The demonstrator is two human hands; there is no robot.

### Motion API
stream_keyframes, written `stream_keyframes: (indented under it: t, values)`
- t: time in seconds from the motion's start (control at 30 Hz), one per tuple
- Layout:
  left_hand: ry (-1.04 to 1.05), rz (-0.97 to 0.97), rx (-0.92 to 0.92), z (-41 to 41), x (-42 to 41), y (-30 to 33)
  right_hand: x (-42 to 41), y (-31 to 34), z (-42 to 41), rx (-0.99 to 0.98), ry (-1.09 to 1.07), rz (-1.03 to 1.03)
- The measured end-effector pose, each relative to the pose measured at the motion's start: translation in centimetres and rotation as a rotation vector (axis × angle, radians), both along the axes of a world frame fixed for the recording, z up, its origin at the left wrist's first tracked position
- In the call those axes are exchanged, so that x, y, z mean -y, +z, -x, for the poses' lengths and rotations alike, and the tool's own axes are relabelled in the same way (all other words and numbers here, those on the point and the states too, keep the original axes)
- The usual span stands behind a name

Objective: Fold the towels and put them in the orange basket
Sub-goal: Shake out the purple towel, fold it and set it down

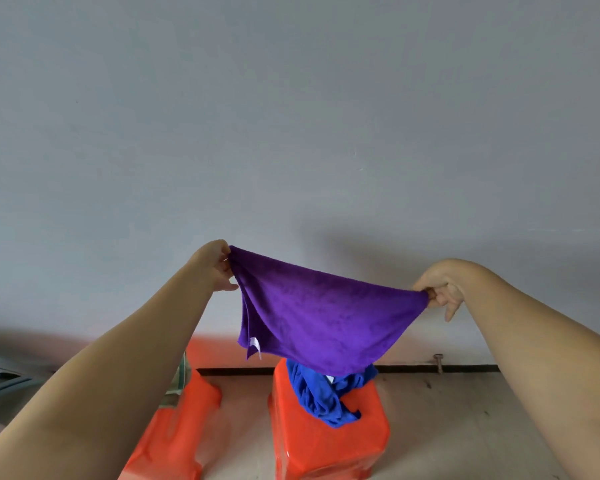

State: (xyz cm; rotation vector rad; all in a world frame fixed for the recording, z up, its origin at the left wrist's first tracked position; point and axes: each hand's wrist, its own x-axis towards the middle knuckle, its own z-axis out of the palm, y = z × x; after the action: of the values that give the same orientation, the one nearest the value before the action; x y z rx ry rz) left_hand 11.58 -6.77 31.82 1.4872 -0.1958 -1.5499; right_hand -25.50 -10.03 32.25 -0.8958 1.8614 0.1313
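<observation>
We hold a purple microfibre towel stretched in the air, our left hand pinching its left corner and our right hand pinching its right corner. Below it a crumpled blue towel lies on the right orange plastic stool; another orange stool stands left

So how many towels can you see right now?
2. A purple towel is held up, stretched between the left hand and the right hand. A crumpled blue towel lies on the orange stool below. Others may be hidden.
</observation>
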Motion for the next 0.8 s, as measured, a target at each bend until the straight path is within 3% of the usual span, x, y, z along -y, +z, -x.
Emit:
stream_keyframes:
  t: [0.17, 0.37, 0.6, 0.8]
  values:
    - [-0.047, 0.035, 0.032, 0.1, -0.4, -0.9, 0.3, 0.2, 0.5, 0.375, -0.287, 0.158]
    - [0.244, 0.307, -0.025, 0.6, -0.5, -2.6, 0.1, -1.5, 1.3, 0.752, -0.555, 0.505]
    - [0.367, 0.556, -0.285, 2.9, -0.3, -2.6, -0.1, -2.7, 1.4, 0.899, -0.791, 0.8]
    - [0.33, 0.582, -0.264, 3.8, 0.8, -3.9, 1.6, -2.1, 1.9, 0.813, -0.813, 1.028]
